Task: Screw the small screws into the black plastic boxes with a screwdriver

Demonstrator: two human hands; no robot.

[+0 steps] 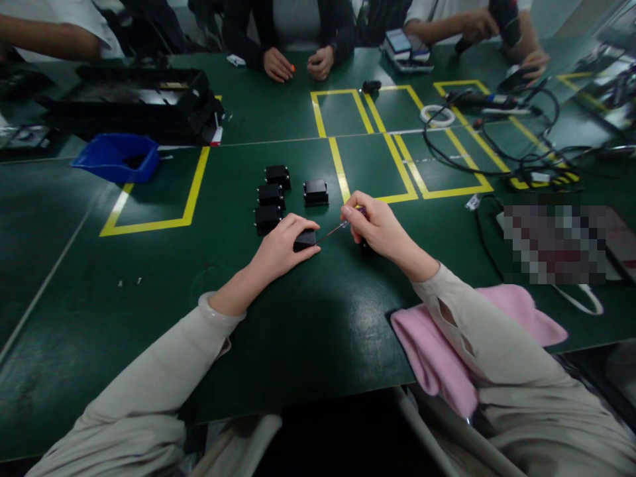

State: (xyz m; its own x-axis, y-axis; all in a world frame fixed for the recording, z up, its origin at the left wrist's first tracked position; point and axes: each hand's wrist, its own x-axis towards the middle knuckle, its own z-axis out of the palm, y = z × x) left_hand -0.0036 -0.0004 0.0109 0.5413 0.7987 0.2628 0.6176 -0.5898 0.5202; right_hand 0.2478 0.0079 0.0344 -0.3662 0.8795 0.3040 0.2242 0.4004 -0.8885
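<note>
My left hand (285, 246) grips a small black box (305, 240) on the green table, fingers over its top and thumb along its near side. In my right hand (373, 222) is a screwdriver (342, 225), its thin shaft slanting down to the left so that the tip meets the box's right end. Whether the tip sits in a screw is too small to tell. Just beyond my left hand several like boxes stand in a column, among them a black box (271, 195). Another black box (316, 192) sits apart, to their right.
A blue scoop-shaped bin (119, 158) and a long black tray (139, 99) stand at the left. Cables (497, 146) and a white tape ring (437, 116) lie at the right. A pink cloth (432, 351) is under my right forearm. Across the table are other people's hands (278, 64).
</note>
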